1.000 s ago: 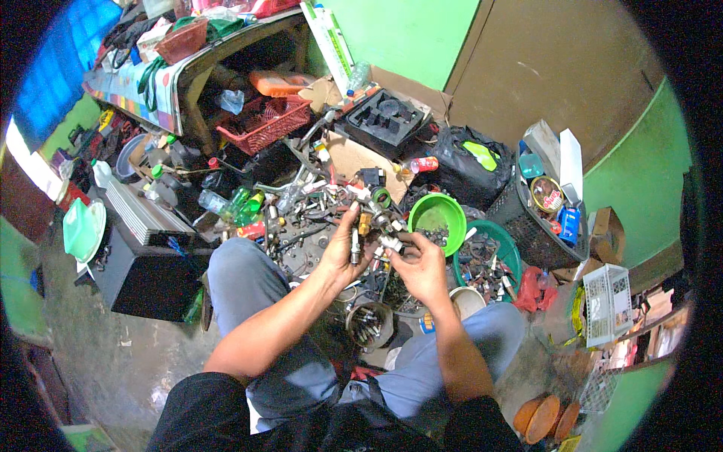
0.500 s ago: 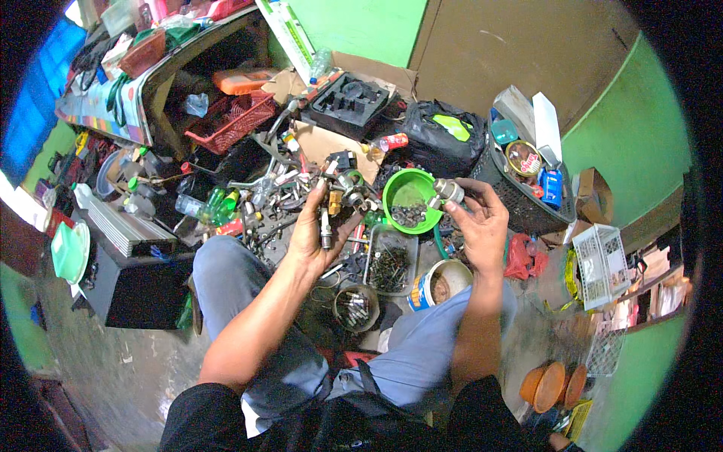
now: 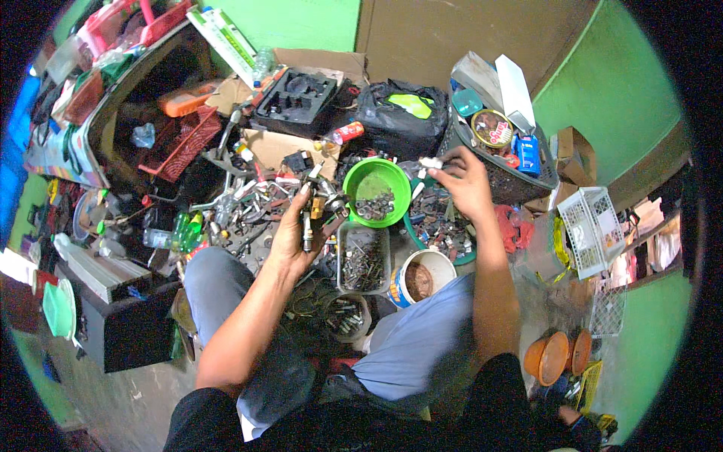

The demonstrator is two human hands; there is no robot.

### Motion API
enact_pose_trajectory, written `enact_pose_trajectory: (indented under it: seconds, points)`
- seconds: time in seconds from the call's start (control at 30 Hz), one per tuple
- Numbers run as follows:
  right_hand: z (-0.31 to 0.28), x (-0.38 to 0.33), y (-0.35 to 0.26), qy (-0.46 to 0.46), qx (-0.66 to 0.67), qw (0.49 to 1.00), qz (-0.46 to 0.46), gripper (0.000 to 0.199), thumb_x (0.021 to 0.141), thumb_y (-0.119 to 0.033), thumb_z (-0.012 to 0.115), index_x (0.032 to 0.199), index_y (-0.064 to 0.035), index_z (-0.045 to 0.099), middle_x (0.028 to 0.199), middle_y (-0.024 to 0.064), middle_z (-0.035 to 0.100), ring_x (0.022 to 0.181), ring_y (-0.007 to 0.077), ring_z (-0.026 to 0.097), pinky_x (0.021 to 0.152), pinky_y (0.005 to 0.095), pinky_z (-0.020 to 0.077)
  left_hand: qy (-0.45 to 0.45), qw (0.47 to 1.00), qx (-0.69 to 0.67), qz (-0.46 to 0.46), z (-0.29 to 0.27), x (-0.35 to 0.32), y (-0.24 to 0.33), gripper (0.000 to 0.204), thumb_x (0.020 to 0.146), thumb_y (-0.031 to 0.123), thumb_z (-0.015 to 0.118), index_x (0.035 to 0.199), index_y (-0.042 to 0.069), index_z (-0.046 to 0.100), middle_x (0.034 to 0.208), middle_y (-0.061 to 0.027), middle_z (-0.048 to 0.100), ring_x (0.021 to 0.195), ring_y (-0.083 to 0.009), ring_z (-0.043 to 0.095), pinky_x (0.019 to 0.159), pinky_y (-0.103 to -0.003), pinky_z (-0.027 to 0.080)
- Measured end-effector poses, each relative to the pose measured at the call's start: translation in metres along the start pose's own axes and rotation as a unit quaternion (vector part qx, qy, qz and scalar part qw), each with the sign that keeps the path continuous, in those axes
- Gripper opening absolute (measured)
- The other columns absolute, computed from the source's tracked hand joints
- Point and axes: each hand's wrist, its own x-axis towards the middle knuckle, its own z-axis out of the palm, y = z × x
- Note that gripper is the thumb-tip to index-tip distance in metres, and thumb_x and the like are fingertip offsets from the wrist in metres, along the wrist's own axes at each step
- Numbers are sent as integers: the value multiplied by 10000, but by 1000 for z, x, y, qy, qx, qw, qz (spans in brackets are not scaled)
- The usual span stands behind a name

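Several metal parts (image 3: 307, 226) stand upright in our left hand (image 3: 288, 235), fingers curled around them. With our right hand (image 3: 464, 181) we pinch a small whitish piece (image 3: 429, 163) between thumb and fingertips, just right of the bright green bowl (image 3: 372, 177) and near the dark green basin (image 3: 411, 232) of scraps.

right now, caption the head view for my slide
Left hand holds assorted metal parts; right hand pinches a small pale piece to the right of a lime-green bowl.
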Motion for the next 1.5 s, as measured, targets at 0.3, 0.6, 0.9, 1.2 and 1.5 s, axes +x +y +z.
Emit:
enact_pose_trajectory:
  seconds: [0.3, 0.6, 0.9, 1.2, 1.5]
  points:
    - [15, 14, 203, -23, -286, 950, 122, 376, 635, -187, 856, 860, 2, 621, 870, 203, 682, 839, 349, 674, 745, 423, 517, 66, 992, 75, -72, -24, 50, -31, 320, 904, 344, 641, 1123, 116, 592, 1027, -50, 656, 959, -213, 642, 921, -466, 527]
    - [25, 2, 248, -68, -315, 930, 179, 275, 715, -135, 773, 950, -50, 660, 935, 215, 680, 918, 377, 653, 826, 451, 499, 42, 987, 121, -101, -17, 73, -52, 394, 908, 384, 623, 1158, 84, 568, 1027, -80, 649, 920, -229, 646, 872, -428, 566]
    - [45, 37, 201, -89, -299, 949, 37, 269, 839, -122, 619, 1097, -52, 642, 985, 247, 661, 961, 422, 621, 859, 494, 480, 28, 991, 55, -117, -30, 67, -43, 364, 930, 324, 598, 1210, 95, 551, 1125, -63, 644, 1050, -215, 619, 949, -458, 510]
    - [84, 1, -10, 48, -169, 972, -155, 101, 877, -59, 605, 941, 0, 657, 816, 135, 682, 723, 200, 666, 632, 301, 494, -3, 998, -24, -51, -16, 23, -6, 357, 930, 387, 593, 1143, 100, 591, 1046, -76, 652, 1002, -250, 628, 934, -427, 519]
    - [179, -85, -79, -230, -130, 961, -83, 251, 847, -251, 711, 867, -1, 698, 678, 136, 677, 583, 191, 652, 558, 326, 502, -9, 999, -45, 20, -37, -32, 24, 385, 934, 387, 564, 1192, 100, 553, 1101, -77, 629, 1015, -243, 606, 920, -454, 488]
